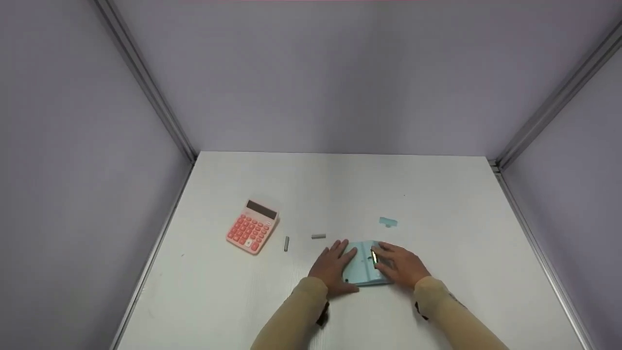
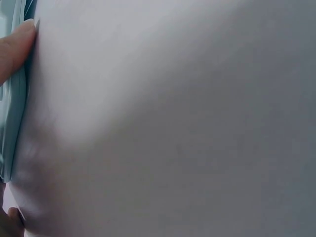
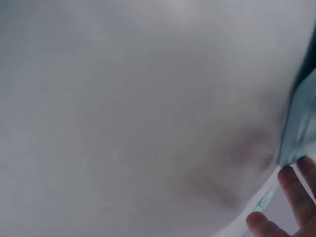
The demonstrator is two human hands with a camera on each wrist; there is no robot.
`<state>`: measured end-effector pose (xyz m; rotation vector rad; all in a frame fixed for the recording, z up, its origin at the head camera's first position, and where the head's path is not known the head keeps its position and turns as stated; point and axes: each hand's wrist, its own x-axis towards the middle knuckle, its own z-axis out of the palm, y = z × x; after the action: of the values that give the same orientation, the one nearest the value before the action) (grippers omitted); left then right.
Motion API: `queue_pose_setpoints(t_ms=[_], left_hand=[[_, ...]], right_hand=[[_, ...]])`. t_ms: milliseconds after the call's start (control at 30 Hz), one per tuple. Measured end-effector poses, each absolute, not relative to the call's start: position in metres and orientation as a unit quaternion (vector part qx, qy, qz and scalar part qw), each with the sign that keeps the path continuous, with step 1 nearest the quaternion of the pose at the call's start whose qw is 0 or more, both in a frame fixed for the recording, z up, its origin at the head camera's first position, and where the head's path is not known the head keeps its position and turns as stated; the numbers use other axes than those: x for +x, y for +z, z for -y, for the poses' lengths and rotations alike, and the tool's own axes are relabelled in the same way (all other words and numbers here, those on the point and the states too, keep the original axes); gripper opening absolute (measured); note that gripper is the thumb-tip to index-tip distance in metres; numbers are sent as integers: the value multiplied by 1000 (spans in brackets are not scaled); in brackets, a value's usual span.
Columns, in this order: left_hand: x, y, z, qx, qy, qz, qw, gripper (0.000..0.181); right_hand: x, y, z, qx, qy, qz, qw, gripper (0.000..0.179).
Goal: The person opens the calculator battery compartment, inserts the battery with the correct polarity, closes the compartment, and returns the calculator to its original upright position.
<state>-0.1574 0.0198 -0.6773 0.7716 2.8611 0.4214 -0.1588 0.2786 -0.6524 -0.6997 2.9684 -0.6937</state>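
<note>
A light-blue calculator (image 1: 358,267) lies back side up near the front of the table, with a raised ridge across it. My left hand (image 1: 334,268) holds its left side, fingers spread along the far part and thumb at the near edge. In the left wrist view the thumb (image 2: 17,47) presses the calculator's side. My right hand (image 1: 401,262) grips the right end, fingers and thumb over a dark rectangle with a bright yellow-green strip (image 1: 374,257). The right wrist view shows fingertips (image 3: 286,174) at the far corner. The right hand partly hides the rectangle.
Two grey batteries, one upright in the view (image 1: 286,243) and one sideways (image 1: 319,236), lie left of the hands. A pink calculator (image 1: 252,227) lies face up farther left. Beyond the right hand lies a small light-blue battery cover (image 1: 388,221). Pale walls (image 1: 340,73) enclose the white table (image 1: 218,301).
</note>
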Motion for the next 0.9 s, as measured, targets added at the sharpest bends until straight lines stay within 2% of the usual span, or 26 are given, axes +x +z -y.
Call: queue_pose_setpoints(t_ms=[200,467,900], left_hand=[[-160,-679,-18,255,137,-954,73,105],[-159,-680,-16,255,144,-952,86,105],[-158,-682,-19,258,148,-951,83,105]], right_hand=[[-161,-647,-273,-206,-228,-951,33,52],[-157,-658,-276,-264,-173,-948,-30,48],[-145,-665,-272,-179,-262,-948,-21,46]])
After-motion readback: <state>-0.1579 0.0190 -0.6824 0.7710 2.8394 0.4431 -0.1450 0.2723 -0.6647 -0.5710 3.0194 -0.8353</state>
